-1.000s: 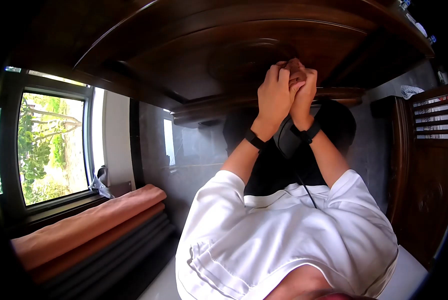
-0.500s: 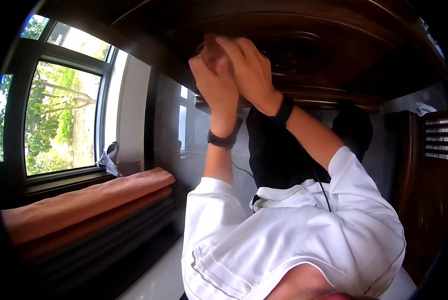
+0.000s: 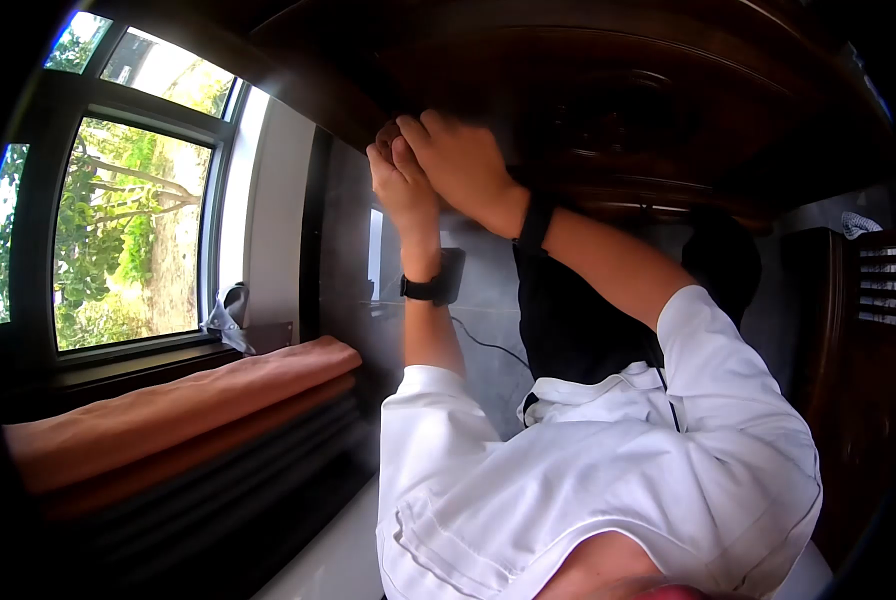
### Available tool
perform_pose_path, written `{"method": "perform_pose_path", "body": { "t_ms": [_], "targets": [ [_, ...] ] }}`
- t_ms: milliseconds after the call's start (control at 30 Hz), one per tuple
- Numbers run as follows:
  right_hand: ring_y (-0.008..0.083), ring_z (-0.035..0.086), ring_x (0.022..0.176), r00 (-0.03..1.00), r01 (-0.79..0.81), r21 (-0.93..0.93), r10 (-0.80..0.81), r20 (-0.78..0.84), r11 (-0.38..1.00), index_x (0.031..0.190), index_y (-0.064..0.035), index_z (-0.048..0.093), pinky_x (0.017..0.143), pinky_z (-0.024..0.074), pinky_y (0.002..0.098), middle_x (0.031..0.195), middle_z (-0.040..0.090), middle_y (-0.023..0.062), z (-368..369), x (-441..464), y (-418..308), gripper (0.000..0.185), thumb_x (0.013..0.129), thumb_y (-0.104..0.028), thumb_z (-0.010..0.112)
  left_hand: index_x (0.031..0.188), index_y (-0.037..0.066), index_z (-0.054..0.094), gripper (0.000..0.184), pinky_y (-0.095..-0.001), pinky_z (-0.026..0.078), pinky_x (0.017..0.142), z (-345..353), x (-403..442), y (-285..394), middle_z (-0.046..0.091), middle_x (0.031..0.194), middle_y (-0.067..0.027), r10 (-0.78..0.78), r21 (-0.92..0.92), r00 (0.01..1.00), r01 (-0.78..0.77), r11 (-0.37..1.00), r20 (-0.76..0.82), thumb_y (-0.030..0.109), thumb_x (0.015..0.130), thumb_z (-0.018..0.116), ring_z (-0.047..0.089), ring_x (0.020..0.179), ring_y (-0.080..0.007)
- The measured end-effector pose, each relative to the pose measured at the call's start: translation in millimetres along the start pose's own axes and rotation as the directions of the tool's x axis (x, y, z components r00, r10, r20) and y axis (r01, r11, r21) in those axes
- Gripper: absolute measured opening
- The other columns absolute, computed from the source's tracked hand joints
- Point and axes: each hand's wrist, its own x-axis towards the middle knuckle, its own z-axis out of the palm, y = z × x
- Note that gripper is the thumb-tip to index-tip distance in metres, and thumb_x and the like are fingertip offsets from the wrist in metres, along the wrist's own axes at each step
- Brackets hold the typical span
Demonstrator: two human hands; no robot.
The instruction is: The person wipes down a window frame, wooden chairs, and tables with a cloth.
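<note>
Two hands: up close together in front of the dark wood surface (image 3: 468,62), wrists angled toward each other.
Left hand (image 3: 405,192): mostly closed, bent around a small brown lump (image 3: 388,136), looks like a proper hold.
Right hand (image 3: 465,168): coming in across the left, touching it, fingers curled by the lump; can't tell how much grip from this angle.
Brown lump: up at the fingertips, partly covered, too hidden and dark to name.
Wrists: black band (image 3: 425,289) on the left, another dark band (image 3: 535,222) on the right.
Black box (image 3: 452,274): right beside the left wrist, can't tell if attached. Thin cable (image 3: 495,341) running below it over the grey floor.
Surface: dark brown, shiny ridges, round carved relief to the right of the hands.
Clothes: white shirt (image 3: 608,470), black trousers (image 3: 588,310).
Left side: bright window (image 3: 133,235) with greenery outside, peach cloth (image 3: 188,412) lying below.
Right side: dark wood with slats (image 3: 879,287), patterned cloth (image 3: 857,224) just above.
</note>
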Motion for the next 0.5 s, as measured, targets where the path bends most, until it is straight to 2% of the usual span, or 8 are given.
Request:
{"method": "perform_pose_path", "body": {
  "t_ms": [67,133,200,233,333,433,500],
  "targets": [
    [0.0225,0.067,0.066,0.999,-0.028,0.013,0.028,0.042,1.000,0.110,-0.0063,0.063,0.050,0.0519,0.0320,0.085,0.064,0.0082,7,-13,2,0.029,0.087,-0.024,0.061,0.118,0.001,0.058,0.041,-0.0371,0.051,0.084,5,-10,-11,0.069,0.108,-0.0166,0.032,-0.004,0.999,-0.032,0.999,0.000,0.038,0.106,0.045,0.067,0.096,-0.0332],
    [0.0251,0.066,0.064,0.998,-0.053,0.039,0.051,0.047,0.998,0.107,-0.0098,0.063,0.051,0.0520,0.0341,0.083,0.063,0.0088,11,-15,3,0.024,0.092,-0.028,0.056,0.117,0.001,0.058,0.040,-0.0377,0.051,0.084,1,-13,-9,0.069,0.108,-0.0167,-0.006,0.041,1.000,0.006,0.999,0.016,0.037,0.106,0.045,0.067,0.095,-0.0340],
    [0.0257,0.066,0.064,0.991,-0.079,0.041,0.074,0.113,0.996,0.109,-0.0092,0.063,0.052,0.0524,0.0347,0.084,0.064,0.0091,5,-9,4,0.026,0.093,-0.029,0.056,0.116,0.000,0.059,0.037,-0.0374,0.051,0.084,-2,-6,1,0.069,0.107,-0.0171,-0.039,0.071,0.999,0.037,0.997,0.031,0.034,0.106,0.046,0.067,0.094,-0.0330],
    [0.0259,0.066,0.064,0.985,-0.096,0.042,0.089,0.148,0.995,0.109,-0.0089,0.063,0.052,0.0525,0.0350,0.085,0.064,0.0092,-1,-4,2,0.027,0.093,-0.029,0.056,0.115,-0.001,0.058,0.037,-0.0371,0.051,0.083,-4,-1,8,0.069,0.106,-0.0171,-0.004,0.049,1.000,0.003,0.999,0.012,0.033,0.106,0.046,0.067,0.094,-0.0323],
    [0.0268,0.066,0.063,0.996,-0.086,0.101,0.085,0.008,0.991,0.111,-0.0077,0.063,0.053,0.0532,0.0364,0.084,0.064,0.0096,-23,19,-6,0.027,0.093,-0.027,0.057,0.110,-0.004,0.057,0.037,-0.0358,0.051,0.081,-6,19,31,0.069,0.103,-0.0176,0.136,0.000,0.989,-0.136,0.991,-0.052,0.032,0.106,0.049,0.066,0.090,-0.0298],
    [0.0287,0.066,0.064,0.994,-0.071,0.153,0.082,-0.067,0.986,0.116,-0.0068,0.061,0.053,0.0534,0.0376,0.087,0.065,0.0105,-53,49,-8,0.030,0.092,-0.025,0.059,0.108,-0.005,0.057,0.038,-0.0360,0.051,0.080,-10,44,70,0.069,0.101,-0.0182,0.276,0.062,0.955,-0.270,0.961,-0.109,0.032,0.105,0.049,0.066,0.088,-0.0304],
    [0.0271,0.067,0.060,0.986,-0.050,0.165,0.074,-0.149,0.985,0.112,-0.0039,0.059,0.050,0.0531,0.0354,0.088,0.065,0.0122,-68,63,-7,0.028,0.091,-0.022,0.060,0.106,-0.002,0.058,0.037,-0.0362,0.052,0.079,-12,54,89,0.068,0.097,-0.0183,0.290,0.084,0.950,-0.282,0.956,-0.112,0.034,0.104,0.052,0.066,0.086,-0.0304]
  ]
}}
